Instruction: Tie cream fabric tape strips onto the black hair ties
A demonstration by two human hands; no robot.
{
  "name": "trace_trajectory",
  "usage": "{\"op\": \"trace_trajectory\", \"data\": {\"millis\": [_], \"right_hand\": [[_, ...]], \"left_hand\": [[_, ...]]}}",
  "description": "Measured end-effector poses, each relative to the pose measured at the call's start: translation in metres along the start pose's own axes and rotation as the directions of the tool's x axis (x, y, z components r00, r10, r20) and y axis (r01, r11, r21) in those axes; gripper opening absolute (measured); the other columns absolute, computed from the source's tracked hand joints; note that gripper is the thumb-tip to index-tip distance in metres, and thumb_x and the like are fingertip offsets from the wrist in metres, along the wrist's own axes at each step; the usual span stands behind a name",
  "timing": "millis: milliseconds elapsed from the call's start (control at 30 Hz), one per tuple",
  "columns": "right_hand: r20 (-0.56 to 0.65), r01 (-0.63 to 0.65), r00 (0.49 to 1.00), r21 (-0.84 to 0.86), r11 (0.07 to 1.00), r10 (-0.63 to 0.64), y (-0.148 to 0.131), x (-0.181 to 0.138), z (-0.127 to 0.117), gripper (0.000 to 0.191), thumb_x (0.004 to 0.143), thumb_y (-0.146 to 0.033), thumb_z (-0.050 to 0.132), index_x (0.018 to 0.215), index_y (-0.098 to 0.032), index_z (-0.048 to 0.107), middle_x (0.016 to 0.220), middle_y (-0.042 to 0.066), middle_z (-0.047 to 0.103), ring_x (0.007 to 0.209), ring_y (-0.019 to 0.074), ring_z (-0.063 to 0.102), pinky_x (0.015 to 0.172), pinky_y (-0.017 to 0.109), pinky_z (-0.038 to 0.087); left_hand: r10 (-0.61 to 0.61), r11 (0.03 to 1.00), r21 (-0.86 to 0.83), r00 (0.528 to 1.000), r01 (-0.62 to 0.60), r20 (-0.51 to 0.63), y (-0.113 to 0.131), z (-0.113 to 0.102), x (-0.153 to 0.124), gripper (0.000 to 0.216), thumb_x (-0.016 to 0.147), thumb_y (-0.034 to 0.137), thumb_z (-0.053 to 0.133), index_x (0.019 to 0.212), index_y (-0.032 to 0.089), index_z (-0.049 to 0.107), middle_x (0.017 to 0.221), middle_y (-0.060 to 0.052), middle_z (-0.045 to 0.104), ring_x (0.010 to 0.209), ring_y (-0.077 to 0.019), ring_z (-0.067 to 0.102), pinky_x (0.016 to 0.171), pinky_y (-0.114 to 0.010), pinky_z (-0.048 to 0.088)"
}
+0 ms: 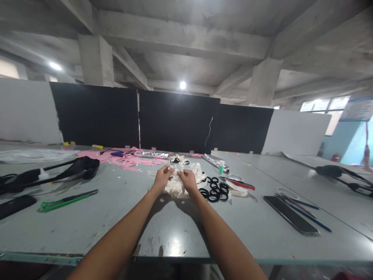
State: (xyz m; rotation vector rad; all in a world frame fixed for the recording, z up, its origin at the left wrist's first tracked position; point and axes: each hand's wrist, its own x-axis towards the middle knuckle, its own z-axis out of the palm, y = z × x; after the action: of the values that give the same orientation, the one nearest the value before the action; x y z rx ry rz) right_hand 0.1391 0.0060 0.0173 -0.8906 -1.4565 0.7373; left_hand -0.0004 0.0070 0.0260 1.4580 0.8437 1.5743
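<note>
My left hand (162, 179) and my right hand (188, 181) are close together over the middle of the table. Both are closed, thumbs and fingers pinching a small white piece of material (175, 174) between them; its exact kind is too small to make out. Under and around the hands lies a heap of crumpled cream-white material (177, 191). Just right of it is a cluster of black rings (215, 190). A glue stick (221, 167) with a green label stands upright behind the rings, and a red-and-black tool (240, 184) lies beside them.
A green utility knife (68, 200) and black straps (84, 167) lie at left. Pink scraps (125, 158) and foil rolls (153, 154) are at the back, before black panels (179, 120). A dark phone-like slab (291, 216) and thin rods (309, 212) lie at right.
</note>
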Motion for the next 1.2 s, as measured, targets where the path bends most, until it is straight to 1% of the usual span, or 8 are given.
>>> {"op": "trace_trajectory", "data": {"millis": [133, 267, 433, 567, 733, 867, 1000, 1200], "right_hand": [[0.032, -0.069, 0.997, 0.094, 0.993, 0.066, -0.002, -0.002, 0.001, 0.031, 0.07, -0.047, 0.059, 0.064, -0.017, 0.053, 0.051, -0.005, 0.043, 0.047, 0.0096, 0.04, 0.042, 0.021, 0.036], [0.102, -0.163, 0.985, 0.274, 0.948, 0.14, -0.006, -0.005, 0.005, 0.034, 0.07, -0.051, 0.058, 0.068, -0.017, 0.053, 0.052, -0.003, 0.046, 0.043, 0.0098, 0.042, 0.039, 0.022, 0.038], [0.149, -0.249, 0.968, 0.431, 0.867, 0.204, -0.011, -0.007, 0.007, 0.037, 0.071, -0.053, 0.06, 0.066, -0.021, 0.041, 0.043, -0.011, 0.029, 0.033, 0.0036, 0.02, 0.032, 0.017, 0.016], [0.12, -0.231, 0.972, 0.335, 0.914, 0.201, -0.014, -0.005, 0.003, 0.035, 0.069, -0.05, 0.063, 0.069, -0.021, 0.043, 0.042, -0.012, 0.026, 0.034, 0.0038, 0.018, 0.034, 0.017, 0.014], [0.045, -0.095, 0.995, 0.117, 0.989, 0.09, -0.013, -0.004, 0.003, 0.033, 0.068, -0.049, 0.061, 0.072, -0.016, 0.057, 0.043, -0.007, 0.038, 0.039, 0.0066, 0.033, 0.039, 0.019, 0.026], [0.02, -0.084, 0.996, 0.122, 0.989, 0.082, -0.012, -0.005, 0.007, 0.034, 0.071, -0.05, 0.057, 0.068, -0.016, 0.056, 0.045, -0.005, 0.041, 0.04, 0.0075, 0.036, 0.039, 0.019, 0.028], [0.019, -0.107, 0.994, 0.165, 0.98, 0.106, -0.013, -0.006, 0.008, 0.032, 0.072, -0.048, 0.056, 0.065, -0.017, 0.051, 0.045, -0.007, 0.035, 0.036, 0.0059, 0.031, 0.034, 0.019, 0.025], [-0.018, -0.129, 0.99, 0.237, 0.963, 0.137, -0.009, -0.005, 0.003, 0.036, 0.066, -0.049, 0.064, 0.074, -0.014, 0.057, 0.057, -0.004, 0.045, 0.043, 0.0069, 0.04, 0.036, 0.019, 0.035]], "left_hand": [[-0.046, 0.998, 0.054, 0.997, 0.043, 0.059, -0.002, 0.001, 0.0, 0.039, 0.066, 0.05, 0.068, 0.073, 0.014, 0.057, 0.059, 0.002, 0.053, 0.05, -0.0089, 0.048, 0.048, -0.02, 0.038], [-0.112, 0.993, -0.029, 0.988, 0.115, 0.108, 0.001, 0.003, -0.003, 0.04, 0.064, 0.049, 0.071, 0.065, 0.015, 0.051, 0.054, 0.003, 0.05, 0.047, -0.0083, 0.046, 0.048, -0.02, 0.036], [-0.122, 0.981, -0.134, 0.982, 0.142, 0.146, 0.003, 0.003, -0.006, 0.04, 0.067, 0.051, 0.068, 0.069, 0.015, 0.052, 0.052, 0.004, 0.049, 0.044, -0.0082, 0.044, 0.046, -0.02, 0.035], [-0.104, 0.985, -0.121, 0.983, 0.123, 0.151, 0.003, 0.003, -0.006, 0.039, 0.07, 0.053, 0.064, 0.07, 0.015, 0.053, 0.053, 0.005, 0.045, 0.042, -0.0059, 0.038, 0.042, -0.018, 0.03], [-0.061, 0.995, -0.083, 0.998, 0.062, 0.007, 0.002, 0.004, -0.004, 0.04, 0.061, 0.05, 0.072, 0.072, 0.017, 0.054, 0.063, 0.005, 0.049, 0.05, -0.0061, 0.045, 0.046, -0.017, 0.037], [-0.026, 0.994, -0.111, 0.999, 0.021, -0.047, 0.0, 0.006, -0.002, 0.042, 0.06, 0.053, 0.071, 0.072, 0.017, 0.053, 0.061, 0.006, 0.049, 0.046, -0.0054, 0.042, 0.044, -0.018, 0.035], [-0.073, 0.993, -0.088, 0.997, 0.074, 0.016, -0.002, 0.006, -0.002, 0.043, 0.063, 0.055, 0.068, 0.077, 0.016, 0.054, 0.058, 0.005, 0.048, 0.043, -0.0057, 0.042, 0.043, -0.018, 0.032], [-0.09, 0.996, 0.007, 0.991, 0.09, 0.099, -0.004, 0.002, -0.002, 0.042, 0.063, 0.053, 0.071, 0.065, 0.016, 0.05, 0.047, 0.008, 0.038, 0.039, -0.0043, 0.031, 0.039, -0.018, 0.022]]}}
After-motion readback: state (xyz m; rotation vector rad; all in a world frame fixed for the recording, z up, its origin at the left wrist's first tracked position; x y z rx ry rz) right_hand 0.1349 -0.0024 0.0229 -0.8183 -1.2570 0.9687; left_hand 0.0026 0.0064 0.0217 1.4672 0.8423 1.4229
